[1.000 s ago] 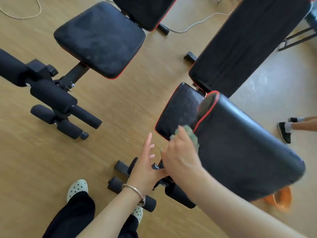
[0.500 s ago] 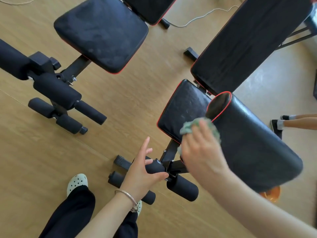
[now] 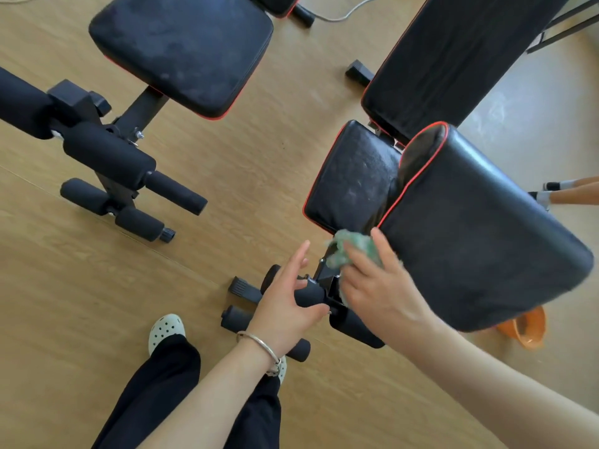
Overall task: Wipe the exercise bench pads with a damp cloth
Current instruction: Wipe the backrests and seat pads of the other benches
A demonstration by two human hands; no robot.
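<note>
Head view: right hand (image 3: 379,286) clutches a bunched green cloth (image 3: 353,247) against the lower corner of the tilted back pad (image 3: 479,228), just beside the seat pad (image 3: 353,176). Left hand (image 3: 285,303) is wrapped round a black foam roller (image 3: 309,294).

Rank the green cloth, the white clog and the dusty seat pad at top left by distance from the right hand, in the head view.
1. Green cloth, in the right hand.
2. White clog, floor, lower left.
3. Dusty seat pad, top left.
</note>
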